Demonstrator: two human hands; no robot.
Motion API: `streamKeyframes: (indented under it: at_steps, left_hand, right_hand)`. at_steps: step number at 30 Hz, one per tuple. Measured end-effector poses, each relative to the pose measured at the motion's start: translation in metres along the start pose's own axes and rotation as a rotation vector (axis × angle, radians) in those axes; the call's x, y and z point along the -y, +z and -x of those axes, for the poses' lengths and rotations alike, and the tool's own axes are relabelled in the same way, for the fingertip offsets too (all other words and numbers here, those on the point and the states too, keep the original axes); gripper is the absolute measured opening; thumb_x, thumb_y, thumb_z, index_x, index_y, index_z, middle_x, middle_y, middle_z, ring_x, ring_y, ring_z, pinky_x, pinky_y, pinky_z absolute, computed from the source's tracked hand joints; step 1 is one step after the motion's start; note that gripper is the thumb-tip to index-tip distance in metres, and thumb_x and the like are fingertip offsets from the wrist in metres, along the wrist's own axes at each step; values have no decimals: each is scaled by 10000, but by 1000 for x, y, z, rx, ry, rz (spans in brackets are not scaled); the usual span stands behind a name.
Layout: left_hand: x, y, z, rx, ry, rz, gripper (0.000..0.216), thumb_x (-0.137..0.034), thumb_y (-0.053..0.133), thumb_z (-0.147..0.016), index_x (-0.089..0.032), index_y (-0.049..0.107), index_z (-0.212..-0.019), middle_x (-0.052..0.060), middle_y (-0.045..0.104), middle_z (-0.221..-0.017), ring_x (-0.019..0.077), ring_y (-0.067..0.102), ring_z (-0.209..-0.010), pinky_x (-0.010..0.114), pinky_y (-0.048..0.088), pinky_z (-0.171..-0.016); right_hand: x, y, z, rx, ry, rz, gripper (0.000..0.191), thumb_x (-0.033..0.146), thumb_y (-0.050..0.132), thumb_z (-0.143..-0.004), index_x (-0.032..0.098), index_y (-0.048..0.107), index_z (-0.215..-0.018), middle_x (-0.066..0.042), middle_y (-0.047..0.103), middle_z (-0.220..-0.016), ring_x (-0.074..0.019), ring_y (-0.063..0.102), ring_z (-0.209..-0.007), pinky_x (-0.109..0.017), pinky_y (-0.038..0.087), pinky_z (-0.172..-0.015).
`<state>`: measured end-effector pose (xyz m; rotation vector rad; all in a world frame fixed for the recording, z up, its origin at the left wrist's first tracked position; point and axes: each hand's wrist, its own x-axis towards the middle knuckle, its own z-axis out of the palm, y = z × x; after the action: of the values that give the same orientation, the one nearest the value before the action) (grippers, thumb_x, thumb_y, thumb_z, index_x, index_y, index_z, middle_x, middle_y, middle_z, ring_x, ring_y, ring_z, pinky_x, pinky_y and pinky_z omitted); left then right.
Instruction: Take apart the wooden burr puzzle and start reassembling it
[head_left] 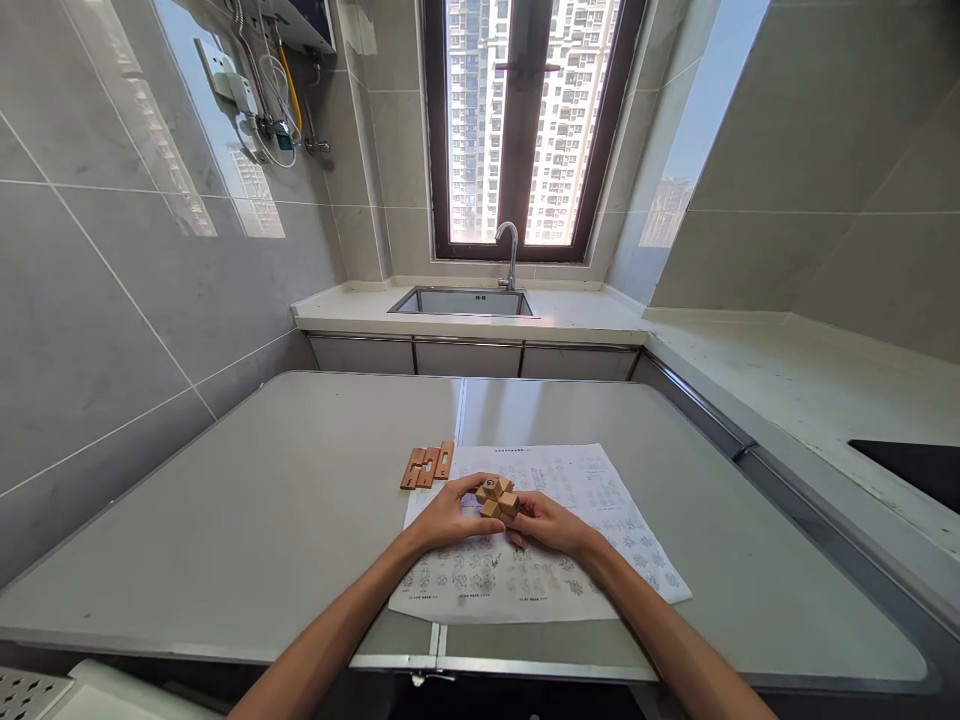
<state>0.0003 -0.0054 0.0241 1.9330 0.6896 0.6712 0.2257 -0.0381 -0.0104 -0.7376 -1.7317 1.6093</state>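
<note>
A small wooden burr puzzle [498, 496] of interlocking light-brown blocks is held between my two hands above a printed sheet. My left hand [454, 514] grips its left side, thumb below and fingers over the top. From the right, the fingers of my right hand [546, 522] close on the lower right side of the puzzle. The paper sheet [592, 560] beneath carries rows of small printed diagrams. Just beyond my left hand lie several flat reddish-brown wooden pieces [428, 466] with cut-outs, side by side at the paper's upper left corner.
The pale folding table [247, 540] has a seam down its middle and a metal latch at the near edge. Behind it, a white counter [585, 315] holds a steel sink [461, 302] and a tap [511, 255] below a window. A white chair-like object [112, 695] stands at lower left.
</note>
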Motion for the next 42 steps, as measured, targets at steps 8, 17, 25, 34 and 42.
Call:
streamKeyframes:
  at_steps: [8,17,25,34,42]
  left_hand:
    - [6,0,-1,-4,18,-20,669,-483,927,-678,-232,677,-1246,63,719,-1217,285,647,-1156,392,482,-1039]
    - [0,6,-1,-94,46,-89,651,-484,945,-644,-220,628,-1149,48,705,-1136,251,644,-1048,367,495,-945]
    - [6,11,-1,-156,56,-98,582,-471,917,-678,-216,578,-1077,52,695,-1113,227,643,-995,360,508,-901]
    - [6,12,0,-178,42,-139,561,-458,913,-685,-220,580,-1069,53,701,-1087,228,652,-963,359,516,-877]
    - [4,11,0,-171,63,-171,563,-435,852,-778,-240,603,-1243,55,684,-1206,250,640,-1091,382,495,-977]
  right_hand:
    - [-7,0,-3,-81,7,28,423,585,708,-909,164,677,-883,15,552,-686,-128,489,-599,-272,414,-598]
    - [-10,6,-6,-360,-88,249,259,407,751,-839,198,754,-990,-13,659,-796,-201,562,-758,-307,464,-679]
    - [-13,13,-10,-463,-45,359,88,232,677,-779,189,680,-857,51,483,-654,-126,375,-621,-254,303,-584]
    - [-16,16,-8,-532,-120,459,85,169,610,-776,213,590,-845,45,520,-671,-140,418,-618,-264,341,-604]
    - [-22,11,-8,-632,-132,495,92,238,662,-820,228,602,-889,42,534,-649,-155,472,-597,-276,371,-607]
